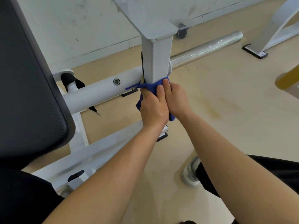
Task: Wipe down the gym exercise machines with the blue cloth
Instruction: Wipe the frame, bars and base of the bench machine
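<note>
Head view, dead centre: blue cloth [149,86] bunched round the foot of the white square post [156,62], right where it meets the round white tube [97,92]. Left hand [153,107] curled round the cloth from the near side, right hand [175,97] tucked just beside it, also gripping cloth, fingertips up against the post. Loose end of cloth dangling below the hands. Big black pad [27,88] filling the left edge, chrome bar [207,47] running off to the upper right, grey-white shoe [190,173] on the floor at lower right.
</note>
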